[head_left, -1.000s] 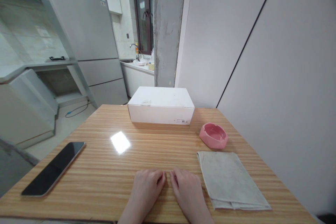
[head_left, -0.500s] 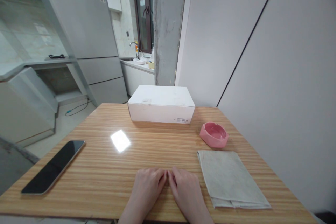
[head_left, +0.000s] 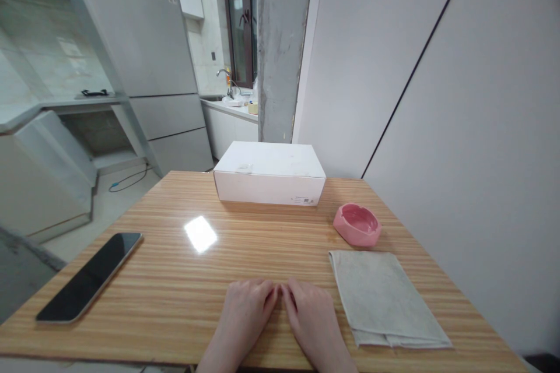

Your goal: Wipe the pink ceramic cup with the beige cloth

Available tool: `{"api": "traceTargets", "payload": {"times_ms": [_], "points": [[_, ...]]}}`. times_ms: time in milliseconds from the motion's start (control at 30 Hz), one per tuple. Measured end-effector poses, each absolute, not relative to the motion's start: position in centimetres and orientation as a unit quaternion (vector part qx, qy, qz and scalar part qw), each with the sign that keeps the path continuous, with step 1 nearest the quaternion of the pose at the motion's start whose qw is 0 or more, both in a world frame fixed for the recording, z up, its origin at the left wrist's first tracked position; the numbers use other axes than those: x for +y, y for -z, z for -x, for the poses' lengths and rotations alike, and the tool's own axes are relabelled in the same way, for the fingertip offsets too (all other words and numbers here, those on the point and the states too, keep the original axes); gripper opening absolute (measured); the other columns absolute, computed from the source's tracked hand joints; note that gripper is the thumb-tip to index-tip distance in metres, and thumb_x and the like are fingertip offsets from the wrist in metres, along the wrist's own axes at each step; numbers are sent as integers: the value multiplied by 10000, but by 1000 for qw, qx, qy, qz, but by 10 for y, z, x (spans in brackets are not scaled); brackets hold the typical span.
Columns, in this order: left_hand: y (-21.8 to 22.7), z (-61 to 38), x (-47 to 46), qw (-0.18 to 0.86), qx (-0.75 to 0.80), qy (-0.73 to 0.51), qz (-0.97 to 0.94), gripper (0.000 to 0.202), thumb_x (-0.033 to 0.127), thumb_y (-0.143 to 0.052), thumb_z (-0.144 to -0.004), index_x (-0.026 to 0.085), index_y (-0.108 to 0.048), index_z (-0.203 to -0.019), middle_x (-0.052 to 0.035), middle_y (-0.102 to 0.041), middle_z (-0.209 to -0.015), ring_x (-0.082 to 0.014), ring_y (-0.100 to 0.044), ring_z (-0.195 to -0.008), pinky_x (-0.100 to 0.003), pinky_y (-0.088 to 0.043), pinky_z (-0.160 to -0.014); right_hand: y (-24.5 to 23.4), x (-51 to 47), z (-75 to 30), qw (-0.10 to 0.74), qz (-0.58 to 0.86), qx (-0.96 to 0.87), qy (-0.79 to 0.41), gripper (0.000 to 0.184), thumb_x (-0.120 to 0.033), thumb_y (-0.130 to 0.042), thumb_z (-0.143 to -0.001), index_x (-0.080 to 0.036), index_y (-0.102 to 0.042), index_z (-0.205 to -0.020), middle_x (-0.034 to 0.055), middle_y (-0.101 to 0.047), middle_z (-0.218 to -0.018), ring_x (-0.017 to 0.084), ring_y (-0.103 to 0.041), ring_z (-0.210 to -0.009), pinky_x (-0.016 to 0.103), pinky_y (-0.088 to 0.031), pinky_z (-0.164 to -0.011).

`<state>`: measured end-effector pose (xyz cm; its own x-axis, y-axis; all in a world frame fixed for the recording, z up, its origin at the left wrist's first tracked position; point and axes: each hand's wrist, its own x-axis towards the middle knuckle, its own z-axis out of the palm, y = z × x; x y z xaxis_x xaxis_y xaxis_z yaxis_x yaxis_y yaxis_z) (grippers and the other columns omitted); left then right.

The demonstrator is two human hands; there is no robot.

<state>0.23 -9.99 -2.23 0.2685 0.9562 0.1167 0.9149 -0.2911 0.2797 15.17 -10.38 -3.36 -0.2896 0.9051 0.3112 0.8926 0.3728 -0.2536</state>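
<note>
My left hand [head_left: 249, 301] rests on the wooden table [head_left: 184, 285] near its front edge, fingers curled into a loose fist. Beside it lies my right hand [head_left: 310, 303], curled the same way, the two meeting or nearly meeting at the thumb side. I see no object in either hand, though the fingertips are tucked out of sight. Just right of my right hand is a folded grey-beige cloth [head_left: 385, 297]. Behind the cloth sits a pink angular ashtray [head_left: 357, 225]. A phone [head_left: 91, 277] with a dark screen lies flat at the left.
A white closed box [head_left: 269, 175] stands at the table's far edge. Beyond it are a concrete pillar [head_left: 284, 46], a fridge [head_left: 144, 41] and a sink counter with a faucet [head_left: 230, 83]. A pale wall [head_left: 394, 23] runs along the right side.
</note>
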Motion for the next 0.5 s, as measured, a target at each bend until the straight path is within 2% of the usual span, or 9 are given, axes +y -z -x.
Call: {"api": "traceTargets", "payload": {"times_ms": [500], "points": [[20, -2, -101, 80, 595, -128, -789, 337, 261, -393, -928, 228, -654, -717, -22, -713, -718, -207, -670, -679, -274, -355, -581, 33, -104, -153, 216, 557, -801, -33, 253, -195, -379, -936, -220, -527, -733, 1, -652, -667, 166, -609, -602, 272, -264, -563]]}}
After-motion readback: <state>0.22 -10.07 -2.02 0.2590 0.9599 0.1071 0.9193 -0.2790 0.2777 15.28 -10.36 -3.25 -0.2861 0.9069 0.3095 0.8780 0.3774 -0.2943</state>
